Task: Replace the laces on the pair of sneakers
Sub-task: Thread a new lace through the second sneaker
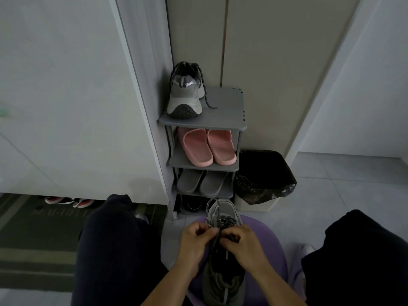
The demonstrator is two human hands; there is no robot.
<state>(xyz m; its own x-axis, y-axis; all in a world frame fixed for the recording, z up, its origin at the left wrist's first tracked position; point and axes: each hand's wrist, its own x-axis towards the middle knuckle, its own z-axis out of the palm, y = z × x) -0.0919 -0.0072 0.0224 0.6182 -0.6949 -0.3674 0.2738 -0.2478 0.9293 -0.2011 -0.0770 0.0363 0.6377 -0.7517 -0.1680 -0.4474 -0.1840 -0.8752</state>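
Near sneaker (221, 286): lies toe away from you on the purple seat (272, 239), between your knees.
Your left hand (196, 238): fingers curled tight, pinching the dark lace (223, 222) over the tongue.
Your right hand (245, 245): fingers curled, pinching the same lace, close against your left.
Floor (342, 195): pale tile.
Shoe rack (227, 115): ahead in the corner, second sneaker (185, 96) on top, pink slippers (207, 146) below.
Bin (265, 177): black-lined, just right of the rack.

One grey sneaker (223, 212) is laid toe-away on the purple seat (272, 244), speckled lace (225, 222) crossed over its tongue. The other sneaker (185, 97) is stood heel-forward on the top shelf (225, 109), lace end trailing.
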